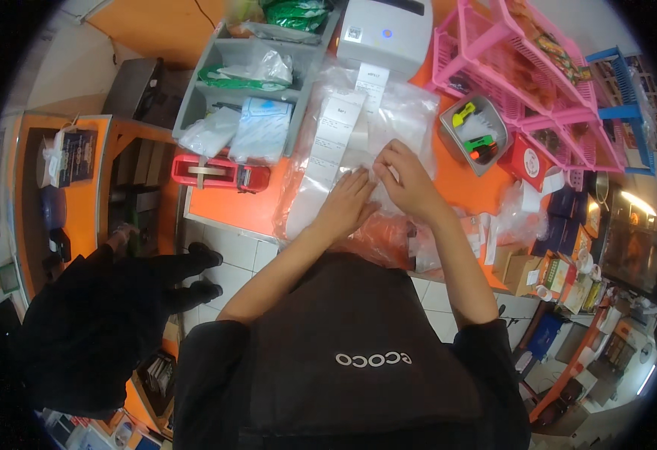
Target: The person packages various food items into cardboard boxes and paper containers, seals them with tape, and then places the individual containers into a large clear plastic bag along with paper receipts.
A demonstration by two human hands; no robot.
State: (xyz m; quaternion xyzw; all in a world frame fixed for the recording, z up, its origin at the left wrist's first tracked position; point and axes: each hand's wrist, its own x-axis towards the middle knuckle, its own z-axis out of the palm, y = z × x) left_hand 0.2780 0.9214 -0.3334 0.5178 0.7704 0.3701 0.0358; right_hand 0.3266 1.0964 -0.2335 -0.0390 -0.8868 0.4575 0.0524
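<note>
A pile of clear plastic bags [411, 120] lies before me on the orange table. My left hand [347, 202] rests on it, fingers stretched out and pressing the film down. Close beside it, my right hand [406, 178] has its fingers bent and drawn together on the clear plastic; the fingertips are partly hidden. A long printed paper slip [334, 135] lies on the bags just beyond my left hand. Another paper strip [372, 84] hangs from the front of a white label printer [385, 34].
A red tape dispenser [220, 176] and a grey divided tray [227, 64] of bagged goods stand left. Right are a metal tin [475, 131] with markers, pink baskets [486, 45] and crumpled plastic [520, 214]. A person in black [96, 322] bends at the shelves on the left.
</note>
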